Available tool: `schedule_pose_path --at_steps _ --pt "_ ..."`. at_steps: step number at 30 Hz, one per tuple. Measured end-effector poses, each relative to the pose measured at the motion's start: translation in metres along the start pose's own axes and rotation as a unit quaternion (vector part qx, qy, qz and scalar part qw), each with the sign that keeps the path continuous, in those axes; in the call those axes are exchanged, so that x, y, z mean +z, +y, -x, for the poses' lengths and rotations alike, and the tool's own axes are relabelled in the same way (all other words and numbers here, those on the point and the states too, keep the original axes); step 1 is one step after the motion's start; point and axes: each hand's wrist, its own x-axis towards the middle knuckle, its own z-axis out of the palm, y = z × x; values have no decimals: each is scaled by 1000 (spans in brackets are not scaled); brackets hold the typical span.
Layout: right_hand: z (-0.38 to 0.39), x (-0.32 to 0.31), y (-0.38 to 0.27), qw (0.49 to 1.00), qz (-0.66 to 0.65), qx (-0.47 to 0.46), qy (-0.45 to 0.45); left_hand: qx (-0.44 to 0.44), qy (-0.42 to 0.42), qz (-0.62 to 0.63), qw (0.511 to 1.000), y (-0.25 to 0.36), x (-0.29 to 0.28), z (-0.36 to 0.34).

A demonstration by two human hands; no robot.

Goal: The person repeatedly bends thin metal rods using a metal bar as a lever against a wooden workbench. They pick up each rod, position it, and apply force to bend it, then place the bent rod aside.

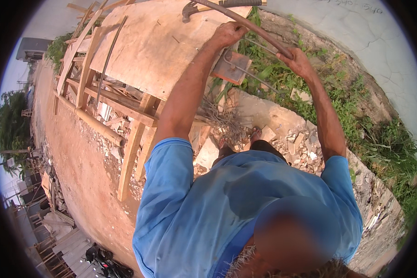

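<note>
My right hand (296,62) is closed on the lower end of a long rust-brown metal bar (259,32), which slants up to the left over the plywood top (139,46). My left hand (229,34) is closed at the board's right edge, on a thin steel rod (259,46) below the bar. A reddish-brown metal plate (236,69) beside the board has a bent steel rod (258,80) across it. A claw hammer (188,12) lies at the top of the board, and a dark narrow strip (109,55) lies along its left side.
The board rests on wooden framing (139,113) with a bamboo pole (99,123). A wire bundle (227,120) and rubble (301,148) lie around my feet. Weeds (338,106) line a cracked pale wall (366,51) at right. A dirt path (74,185) runs left, with a parked motorbike (104,259).
</note>
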Motion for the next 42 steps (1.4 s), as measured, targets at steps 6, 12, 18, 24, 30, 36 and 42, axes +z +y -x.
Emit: schedule_pose_path --at_steps 6,12,18,24,30,36,42 --pt "3 1 3 1000 -9 8 -2 102 -78 -120 984 3 27 -9" --pt "6 -8 4 999 -37 0 21 63 -114 -68 989 11 42 -16" --pt "57 -67 58 991 108 10 76 103 -91 -37 990 -5 53 -16" --pt "85 -129 119 945 324 3 32 183 -27 -22 982 -6 63 -19" --pt "36 -147 115 945 315 -31 -83 116 -92 -56 987 12 46 -7" --pt "-30 -150 107 921 346 -135 -122 122 -92 -63 986 10 49 -7" --pt "-67 -146 109 891 391 -203 -109 125 -93 -69 985 10 53 -6"
